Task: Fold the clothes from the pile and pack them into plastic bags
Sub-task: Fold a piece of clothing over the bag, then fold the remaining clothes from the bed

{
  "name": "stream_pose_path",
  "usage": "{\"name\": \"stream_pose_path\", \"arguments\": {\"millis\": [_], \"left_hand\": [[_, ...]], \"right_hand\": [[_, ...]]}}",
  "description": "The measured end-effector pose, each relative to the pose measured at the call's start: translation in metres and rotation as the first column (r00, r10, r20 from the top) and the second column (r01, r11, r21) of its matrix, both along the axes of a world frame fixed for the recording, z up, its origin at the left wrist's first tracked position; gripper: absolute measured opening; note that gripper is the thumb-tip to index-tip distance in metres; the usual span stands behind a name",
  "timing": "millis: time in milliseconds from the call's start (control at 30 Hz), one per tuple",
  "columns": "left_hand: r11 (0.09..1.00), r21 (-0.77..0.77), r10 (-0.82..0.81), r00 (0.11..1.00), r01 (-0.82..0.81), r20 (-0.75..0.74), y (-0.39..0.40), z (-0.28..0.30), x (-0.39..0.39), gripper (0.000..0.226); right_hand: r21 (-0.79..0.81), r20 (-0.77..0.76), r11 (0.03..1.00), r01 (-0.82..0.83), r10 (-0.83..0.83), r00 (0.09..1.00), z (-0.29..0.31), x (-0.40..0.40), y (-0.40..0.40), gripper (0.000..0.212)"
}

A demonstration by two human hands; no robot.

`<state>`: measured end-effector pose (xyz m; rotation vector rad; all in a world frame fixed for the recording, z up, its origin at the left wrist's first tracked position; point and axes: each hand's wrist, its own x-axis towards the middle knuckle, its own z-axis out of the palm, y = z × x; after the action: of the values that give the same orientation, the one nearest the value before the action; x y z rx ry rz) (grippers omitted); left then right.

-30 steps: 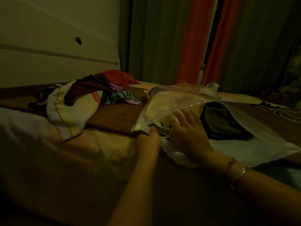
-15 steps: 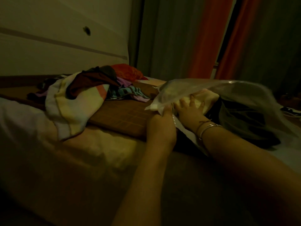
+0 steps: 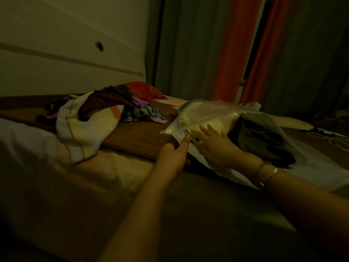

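The clear plastic bag point(image 3: 213, 116) lies on the bed point(image 3: 113, 186) right of centre, holding a cream garment point(image 3: 217, 125) with a dark garment point(image 3: 264, 140) just beside it to the right. The left hand point(image 3: 173, 156) pinches the bag's near-left edge; the right hand point(image 3: 217, 148) has straight fingers point(image 3: 204, 130) pressed on the cream garment at the bag's mouth. The clothes pile point(image 3: 98, 118) sits far left, well apart.

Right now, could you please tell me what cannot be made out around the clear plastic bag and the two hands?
- Head view: the left hand fingertips at the clear plastic bag mouth are dim; its grip is unclear.
- The cream folded garment is veiled by glare and partly covered by the right hand.
- The dark garment: dimness hides its details.
- The clothes pile: its far items overlap.
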<state>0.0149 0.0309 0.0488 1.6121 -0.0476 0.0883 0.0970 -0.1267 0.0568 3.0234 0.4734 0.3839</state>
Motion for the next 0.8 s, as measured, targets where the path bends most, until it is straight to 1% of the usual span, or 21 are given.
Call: {"name": "stream_pose_path", "arguments": {"millis": [67, 133, 233, 267, 333, 400, 467, 533, 633, 700, 733, 800], "left_hand": [[0.999, 0.046, -0.021, 1.0, 0.02, 0.015, 0.005, -0.002, -0.011, 0.042], [0.997, 0.074, -0.012, 1.0, 0.011, 0.022, 0.016, -0.002, -0.023, 0.042], [0.999, 0.048, 0.022, 0.999, -0.02, -0.03, 0.037, -0.004, -0.025, 0.037], [0.998, 0.035, 0.046, 0.998, -0.044, -0.05, 0.048, -0.006, -0.025, 0.034], [0.992, 0.015, 0.124, 0.989, -0.124, -0.081, 0.072, -0.011, -0.022, 0.028], [0.974, -0.009, 0.225, 0.967, -0.228, -0.115, 0.098, -0.018, -0.016, 0.023], [0.947, -0.056, 0.307, 0.941, -0.317, -0.144, 0.124, -0.024, -0.012, 0.019], [0.918, -0.104, 0.364, 0.918, -0.382, -0.158, 0.149, -0.031, -0.009, 0.011], [0.887, -0.09, 0.437, 0.886, -0.453, -0.154, 0.188, -0.044, -0.003, 0.016], [0.857, -0.097, 0.491, 0.859, -0.506, -0.145, 0.212, -0.049, 0.005, 0.014], [0.845, -0.117, 0.505, 0.85, -0.522, -0.15, 0.223, -0.05, 0.01, 0.016], [0.82, -0.165, 0.526, 0.836, -0.547, -0.157, 0.241, -0.053, 0.025, 0.023]], "right_hand": [[-0.011, 0.053, 1.0, -0.027, 0.027, 0.998, 0.004, -0.04, 0.009, 0.053], [-0.083, 0.159, 0.995, -0.052, 0.065, 0.985, 0.011, -0.077, 0.02, 0.049], [-0.152, 0.362, 0.977, -0.148, 0.194, 0.912, 0.018, -0.109, 0.032, 0.036], [-0.147, 0.401, 0.969, -0.197, 0.241, 0.884, 0.021, -0.118, 0.039, 0.032], [-0.112, 0.443, 0.945, -0.308, 0.325, 0.835, 0.029, -0.129, 0.056, 0.033], [-0.088, 0.431, 0.915, -0.393, 0.391, 0.813, 0.032, -0.131, 0.081, 0.03], [-0.052, 0.392, 0.901, -0.43, 0.414, 0.821, 0.027, -0.124, 0.111, 0.021], [0.027, 0.373, 0.883, -0.469, 0.426, 0.824, 0.013, -0.107, 0.14, 0.012], [0.212, 0.29, 0.876, -0.434, 0.367, 0.884, -0.01, -0.066, 0.182, 0.008], [0.354, 0.223, 0.844, -0.403, 0.343, 0.913, -0.02, -0.031, 0.208, 0.004], [0.413, 0.184, 0.825, -0.386, 0.339, 0.922, -0.022, -0.014, 0.221, 0.004], [0.523, 0.09, 0.779, -0.347, 0.354, 0.931, -0.024, 0.017, 0.247, 0.019]]}}
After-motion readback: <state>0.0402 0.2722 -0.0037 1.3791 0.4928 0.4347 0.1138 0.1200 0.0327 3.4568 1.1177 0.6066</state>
